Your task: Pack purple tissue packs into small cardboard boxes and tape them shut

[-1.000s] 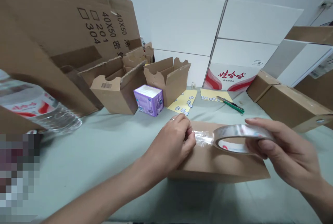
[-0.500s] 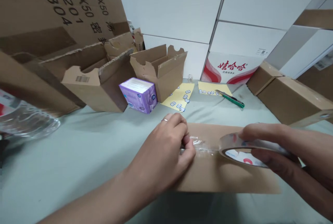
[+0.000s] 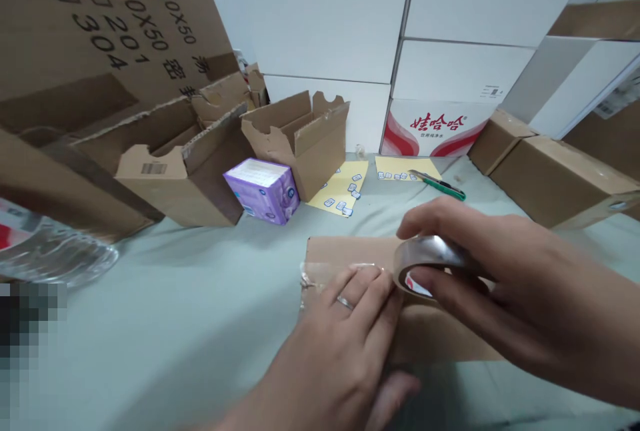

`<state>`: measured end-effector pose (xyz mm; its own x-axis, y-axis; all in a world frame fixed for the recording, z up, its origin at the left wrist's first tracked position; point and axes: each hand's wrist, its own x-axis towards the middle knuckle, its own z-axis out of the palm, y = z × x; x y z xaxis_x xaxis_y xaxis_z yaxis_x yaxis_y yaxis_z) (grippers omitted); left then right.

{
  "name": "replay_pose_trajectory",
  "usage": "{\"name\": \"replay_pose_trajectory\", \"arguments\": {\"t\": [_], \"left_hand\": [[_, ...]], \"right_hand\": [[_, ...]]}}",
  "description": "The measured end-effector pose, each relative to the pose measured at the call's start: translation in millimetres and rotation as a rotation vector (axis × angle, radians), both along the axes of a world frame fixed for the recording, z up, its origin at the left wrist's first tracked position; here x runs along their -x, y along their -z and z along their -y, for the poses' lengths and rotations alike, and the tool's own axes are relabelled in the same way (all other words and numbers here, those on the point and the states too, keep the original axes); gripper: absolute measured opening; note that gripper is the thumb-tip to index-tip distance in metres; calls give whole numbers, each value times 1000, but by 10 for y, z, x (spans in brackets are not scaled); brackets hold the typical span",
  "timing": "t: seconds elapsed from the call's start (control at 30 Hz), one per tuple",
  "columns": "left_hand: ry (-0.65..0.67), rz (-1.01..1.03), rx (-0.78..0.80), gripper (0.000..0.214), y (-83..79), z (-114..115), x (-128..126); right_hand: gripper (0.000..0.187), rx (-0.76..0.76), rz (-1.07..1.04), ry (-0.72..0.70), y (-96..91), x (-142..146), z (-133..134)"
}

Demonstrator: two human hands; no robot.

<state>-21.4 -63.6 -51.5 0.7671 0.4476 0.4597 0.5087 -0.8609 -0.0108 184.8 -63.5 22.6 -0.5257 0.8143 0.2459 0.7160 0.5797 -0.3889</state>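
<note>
My right hand (image 3: 480, 284) is shut around a roll of clear adhesive tape (image 3: 427, 264), holding it just above a flat cardboard box (image 3: 350, 251) on the table. My left hand (image 3: 340, 344), wearing a ring, lies flat on the box near its left end and holds nothing. A strip of clear tape (image 3: 320, 274) runs from the roll across the box top, wrinkling at the box's left edge. Part of the strip is hidden under my left hand.
Open cardboard boxes (image 3: 190, 177) and a purple packet (image 3: 263, 191) stand behind the box. Yellow sheets with small labels (image 3: 340, 187) and a green utility knife (image 3: 440, 185) lie farther back. A plastic bottle (image 3: 55, 254) lies left; sealed cartons (image 3: 555, 181) lie right.
My left hand has moved down and onto the tape on the box. The tape roll has moved up and away from the box's surface, and the box's left edge now shows.
</note>
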Motion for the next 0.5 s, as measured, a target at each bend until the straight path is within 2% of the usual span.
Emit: {"name": "replay_pose_trajectory", "arguments": {"t": [0.1, 0.2, 0.27, 0.37, 0.43, 0.5], "left_hand": [[-32, -115, -15, 58, 120, 69, -68], [-57, -157, -69, 58, 203, 93, -111], [-92, -171, -88, 57, 226, 109, -98], [-114, -130, -28, 64, 196, 100, -31], [-100, -29, 48, 70, 145, 50, -3], [-66, 87, 143, 66, 92, -28, -25]], "right_hand": [[25, 47, -123, 8, 81, -197, 84], [31, 75, -202, 13, 155, -357, 149], [37, 54, -178, 5, 155, -399, 179], [46, -5, -98, -48, 113, -375, 219], [48, -65, -127, -62, 127, -339, 261], [48, -124, -204, -92, 209, -339, 312]]}}
